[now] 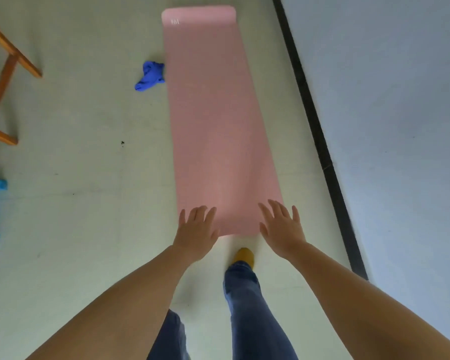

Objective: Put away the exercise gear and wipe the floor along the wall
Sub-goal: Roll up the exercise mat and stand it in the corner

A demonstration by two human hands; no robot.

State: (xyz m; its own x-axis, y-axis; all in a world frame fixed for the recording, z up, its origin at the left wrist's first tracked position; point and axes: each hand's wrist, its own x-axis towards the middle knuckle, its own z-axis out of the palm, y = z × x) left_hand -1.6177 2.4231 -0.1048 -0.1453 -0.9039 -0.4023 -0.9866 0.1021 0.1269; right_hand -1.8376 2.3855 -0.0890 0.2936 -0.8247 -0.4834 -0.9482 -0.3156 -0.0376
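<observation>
One pink mat [218, 126], one blue cloth [150, 75], two flat hands: left hand [196, 233], right hand [282, 228]

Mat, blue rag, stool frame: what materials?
Mat: looks like foam or rubber, matte pink, far end curled. Rag: soft cloth, crumpled, saturated blue. Stool frame: likely wood, orange-brown, slight varnish sheen.
</observation>
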